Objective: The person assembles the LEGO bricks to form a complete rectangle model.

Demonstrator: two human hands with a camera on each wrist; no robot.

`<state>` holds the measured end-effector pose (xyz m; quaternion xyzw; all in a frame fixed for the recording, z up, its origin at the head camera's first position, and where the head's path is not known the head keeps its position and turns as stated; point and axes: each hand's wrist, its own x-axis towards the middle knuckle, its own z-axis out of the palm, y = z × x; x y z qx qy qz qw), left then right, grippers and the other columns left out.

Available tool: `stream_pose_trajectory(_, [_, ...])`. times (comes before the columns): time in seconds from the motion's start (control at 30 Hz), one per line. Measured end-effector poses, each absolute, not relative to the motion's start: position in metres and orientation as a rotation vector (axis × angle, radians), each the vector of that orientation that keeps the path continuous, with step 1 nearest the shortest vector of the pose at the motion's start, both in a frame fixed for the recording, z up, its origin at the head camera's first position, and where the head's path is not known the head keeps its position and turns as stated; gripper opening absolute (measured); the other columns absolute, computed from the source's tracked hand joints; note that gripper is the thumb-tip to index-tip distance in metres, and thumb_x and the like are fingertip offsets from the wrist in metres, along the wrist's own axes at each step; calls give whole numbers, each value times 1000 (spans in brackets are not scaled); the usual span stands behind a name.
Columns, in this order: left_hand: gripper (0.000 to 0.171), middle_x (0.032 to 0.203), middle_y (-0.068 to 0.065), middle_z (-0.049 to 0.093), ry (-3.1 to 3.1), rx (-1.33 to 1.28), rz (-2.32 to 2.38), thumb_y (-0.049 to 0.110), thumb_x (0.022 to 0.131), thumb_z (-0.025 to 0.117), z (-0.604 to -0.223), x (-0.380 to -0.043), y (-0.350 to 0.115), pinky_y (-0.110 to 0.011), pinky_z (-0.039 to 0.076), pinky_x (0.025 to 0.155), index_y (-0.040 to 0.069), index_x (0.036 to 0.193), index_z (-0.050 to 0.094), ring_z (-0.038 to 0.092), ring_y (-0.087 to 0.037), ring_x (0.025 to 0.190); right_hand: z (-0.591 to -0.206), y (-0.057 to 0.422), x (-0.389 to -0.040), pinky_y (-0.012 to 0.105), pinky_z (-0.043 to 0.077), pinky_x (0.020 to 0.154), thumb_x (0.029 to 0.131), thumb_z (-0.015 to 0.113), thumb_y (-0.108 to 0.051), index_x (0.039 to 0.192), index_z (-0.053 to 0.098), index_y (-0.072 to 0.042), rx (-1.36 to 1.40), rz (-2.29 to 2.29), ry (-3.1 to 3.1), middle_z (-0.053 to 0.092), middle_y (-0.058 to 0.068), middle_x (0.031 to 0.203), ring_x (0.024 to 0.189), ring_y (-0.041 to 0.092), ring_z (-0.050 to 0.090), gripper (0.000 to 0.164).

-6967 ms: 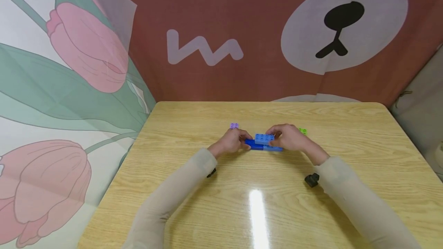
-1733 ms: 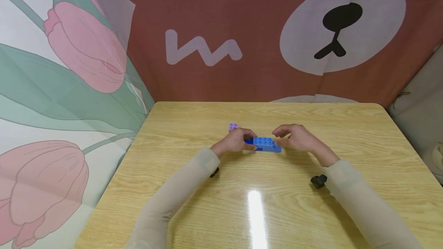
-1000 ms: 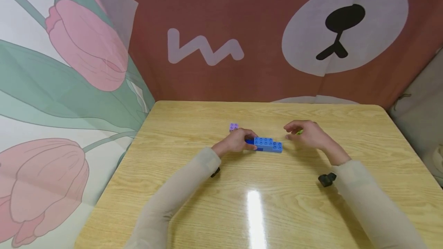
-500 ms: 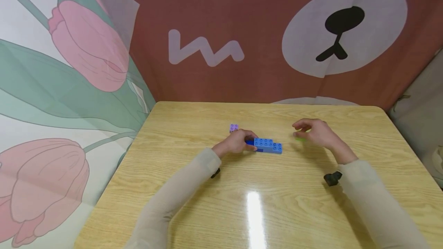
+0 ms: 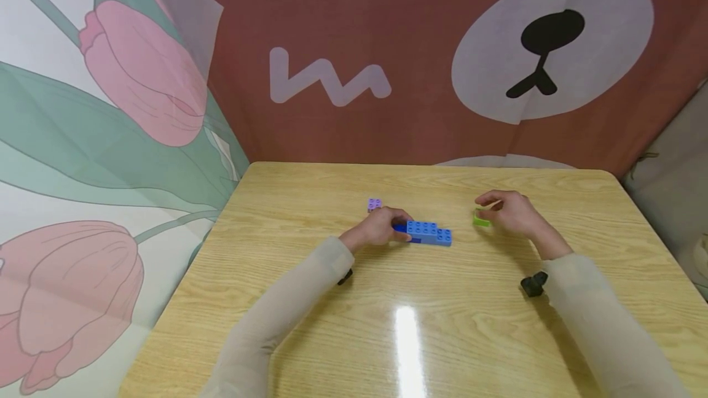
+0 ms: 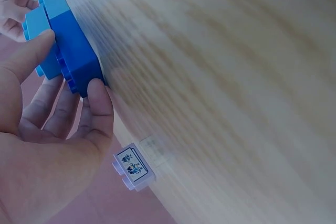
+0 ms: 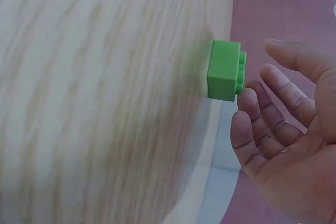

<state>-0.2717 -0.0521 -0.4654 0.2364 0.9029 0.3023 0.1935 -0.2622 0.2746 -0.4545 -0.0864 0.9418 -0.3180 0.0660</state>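
A moment earlier your right hand (image 5: 511,212) was just beside the blue stack (image 5: 424,233); now it has moved right, to the green brick (image 7: 224,71) on the table (image 5: 470,336). The left wrist view shows you a printed picture on the side of the purple brick (image 6: 134,166), unseen from the head. Your right hand is loosely spread by the green studs; contact can't be told. Your left hand (image 5: 378,227) grips the blue stack's left end.

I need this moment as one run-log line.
left hand: holds blue bricks | right hand: near green brick | purple brick: on table
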Motion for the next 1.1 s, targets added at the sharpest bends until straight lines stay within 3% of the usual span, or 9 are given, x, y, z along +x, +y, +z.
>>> stream_pose_trajectory(1.1, [38, 124, 2, 70, 2547, 708, 823, 30, 92, 72, -466, -272, -54, -29, 51, 99, 20, 128, 65, 63, -7, 105, -468, 280, -267, 43, 56, 80, 94, 70, -22, 129, 63, -5, -274, -930, 2773, 61, 24, 128, 112, 41, 60, 40])
